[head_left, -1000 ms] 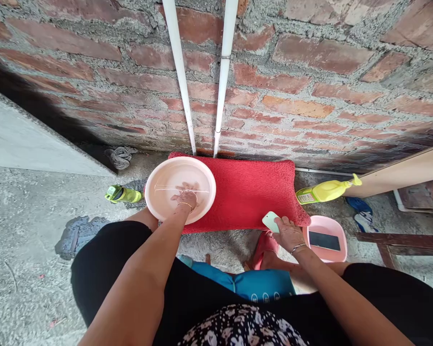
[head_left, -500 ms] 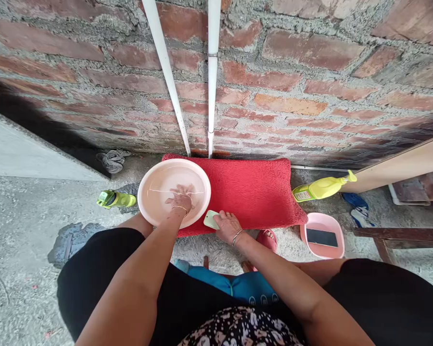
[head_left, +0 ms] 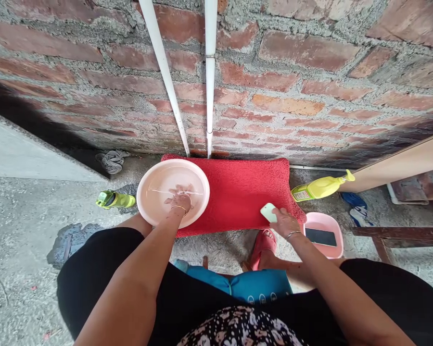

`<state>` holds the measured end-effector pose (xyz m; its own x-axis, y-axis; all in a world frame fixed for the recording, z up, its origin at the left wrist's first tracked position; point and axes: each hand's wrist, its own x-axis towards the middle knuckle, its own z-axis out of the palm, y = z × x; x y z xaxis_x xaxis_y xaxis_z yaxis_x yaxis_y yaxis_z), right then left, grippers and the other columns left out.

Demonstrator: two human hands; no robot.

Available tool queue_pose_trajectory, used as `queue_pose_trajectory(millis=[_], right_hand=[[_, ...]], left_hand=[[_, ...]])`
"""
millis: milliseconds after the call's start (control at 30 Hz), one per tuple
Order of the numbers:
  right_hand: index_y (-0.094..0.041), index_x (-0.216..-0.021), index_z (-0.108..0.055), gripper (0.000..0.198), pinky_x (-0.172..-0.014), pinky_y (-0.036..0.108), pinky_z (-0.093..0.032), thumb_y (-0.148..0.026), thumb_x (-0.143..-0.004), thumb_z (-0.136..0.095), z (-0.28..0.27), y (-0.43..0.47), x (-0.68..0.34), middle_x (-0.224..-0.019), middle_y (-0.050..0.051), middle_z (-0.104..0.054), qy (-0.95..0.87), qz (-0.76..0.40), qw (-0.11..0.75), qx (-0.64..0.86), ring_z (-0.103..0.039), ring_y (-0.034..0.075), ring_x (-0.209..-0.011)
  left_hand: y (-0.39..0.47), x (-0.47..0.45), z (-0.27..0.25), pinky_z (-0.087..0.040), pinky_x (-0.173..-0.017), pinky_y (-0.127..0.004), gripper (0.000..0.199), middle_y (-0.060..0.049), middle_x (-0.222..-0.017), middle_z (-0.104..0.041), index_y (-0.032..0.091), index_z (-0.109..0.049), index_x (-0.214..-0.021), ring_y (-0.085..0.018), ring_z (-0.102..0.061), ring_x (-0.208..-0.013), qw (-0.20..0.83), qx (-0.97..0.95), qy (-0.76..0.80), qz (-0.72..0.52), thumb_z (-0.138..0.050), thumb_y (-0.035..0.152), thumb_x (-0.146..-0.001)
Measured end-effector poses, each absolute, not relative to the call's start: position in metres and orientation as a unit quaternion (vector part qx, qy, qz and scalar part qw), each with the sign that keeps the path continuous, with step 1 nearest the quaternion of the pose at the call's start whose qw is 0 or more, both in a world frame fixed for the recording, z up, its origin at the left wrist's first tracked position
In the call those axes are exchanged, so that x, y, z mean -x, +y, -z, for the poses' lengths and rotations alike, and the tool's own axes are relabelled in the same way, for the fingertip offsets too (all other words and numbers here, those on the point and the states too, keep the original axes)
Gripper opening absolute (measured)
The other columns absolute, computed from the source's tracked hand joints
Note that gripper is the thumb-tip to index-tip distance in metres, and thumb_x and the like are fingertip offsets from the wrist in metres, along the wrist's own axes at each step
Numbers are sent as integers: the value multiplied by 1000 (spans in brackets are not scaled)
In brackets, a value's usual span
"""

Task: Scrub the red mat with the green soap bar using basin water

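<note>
Right of centre, the right hand (head_left: 286,223) has its grip closed on the pale green piece (head_left: 268,212), over the red mat (head_left: 241,185); a flat, even hold suits best. Left of centre, the left hand (head_left: 181,202), grip open, lies inside the basin (head_left: 140,196).

Open lane between pale pink basin (head_left: 152,186) and right hand (head_left: 287,223)

Bare red cloth-covered surface (head_left: 243,185) from basin rim to pale green slab (head_left: 268,212) in right hand; free sideways pass. Rim rings left hand (head_left: 181,202); clear exit upward. Far edge: brick wall (head_left: 285,103) and white pipes (head_left: 210,81) block. Right end: yellow pump bottle (head_left: 321,188) just beyond; pink tub (head_left: 339,233) near right wrist.
</note>
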<state>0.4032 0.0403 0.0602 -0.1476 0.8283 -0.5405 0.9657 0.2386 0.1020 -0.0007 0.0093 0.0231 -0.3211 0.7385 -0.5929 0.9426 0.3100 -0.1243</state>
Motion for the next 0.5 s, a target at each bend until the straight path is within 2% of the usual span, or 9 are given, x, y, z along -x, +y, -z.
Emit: queue_pose_trajectory(millis=[100,233,367,500], right_hand=[[-22,-118,-50,45,-73,32,-40,-36,-76,-56,-70,48,-451,-112,10,-51,689,124,277,-658,-56,24,-96],[-21,-119,-50,45,-71,35,-40,-38,-77,-55,-82,45,-472,-111,12,-52,655,94,301,-687,-57,26,-93],[-21,-119,-50,45,-80,32,-38,-32,-76,-58,-85,29,-438,-112,10,-53,747,116,265,-599,-55,21,-94],[-21,-121,-51,47,-89,37,-35,-27,-75,-58,-77,2,-378,-115,10,-53,844,133,236,-464,-51,24,-100]], left_hand=[[11,1,-28,-43,-75,-73,93,-24,-154,-10,27,-3,-147,-55,-17,-132,230,-544,770,241,-60,38,-75],[10,0,-30,-43,-78,-71,90,-21,-155,-6,32,-2,-146,-53,-17,-133,224,-538,774,247,-59,38,-77],[9,0,-25,-44,-79,-70,94,-20,-155,-7,34,0,-146,-53,-17,-133,216,-532,783,241,-61,42,-75],[10,2,-18,-43,-77,-70,95,-23,-154,-8,32,-1,-146,-55,-17,-132,217,-535,780,242,-60,49,-74]])
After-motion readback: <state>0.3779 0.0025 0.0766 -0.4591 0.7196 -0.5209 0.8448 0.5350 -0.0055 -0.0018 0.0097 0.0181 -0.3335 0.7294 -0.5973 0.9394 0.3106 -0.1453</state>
